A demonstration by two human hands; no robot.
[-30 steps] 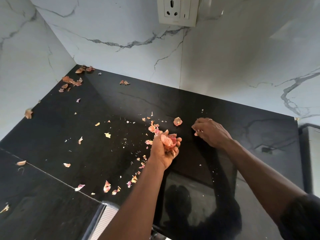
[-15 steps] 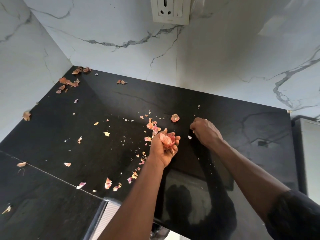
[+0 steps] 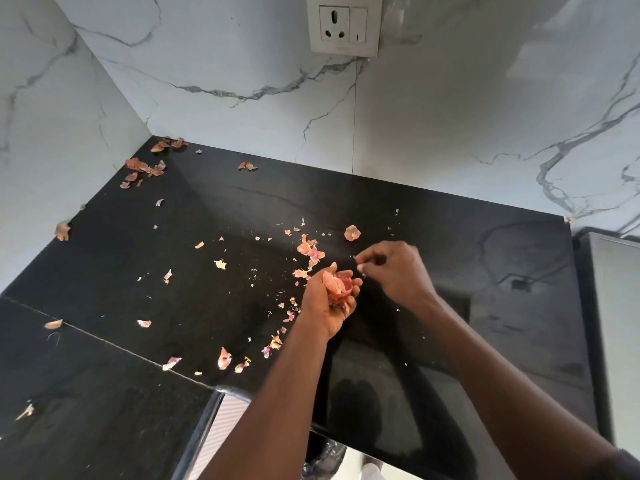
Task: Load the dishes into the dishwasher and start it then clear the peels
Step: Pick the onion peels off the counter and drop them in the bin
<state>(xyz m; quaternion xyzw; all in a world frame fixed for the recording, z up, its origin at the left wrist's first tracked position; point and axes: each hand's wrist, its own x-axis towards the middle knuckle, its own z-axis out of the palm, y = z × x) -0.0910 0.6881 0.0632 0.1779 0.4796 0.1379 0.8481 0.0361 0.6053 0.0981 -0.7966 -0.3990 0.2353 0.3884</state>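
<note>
The right hand (image 3: 394, 271) had drawn in from the glossy black stone surface (image 3: 207, 209) to the left hand (image 3: 329, 303), which clutched a wad of pinkish-orange papery onion peels (image 3: 337, 284). Its fingertips were pinched, whether on a scrap I cannot tell. Gathering looked well underway, though loose peel scraps (image 3: 224, 358) littered the surface.

One wide, head-worn view.
It faced forward and down at the corner counter (image 3: 207, 306), close above the left hand (image 3: 329, 303) and right hand (image 3: 398, 271).
</note>
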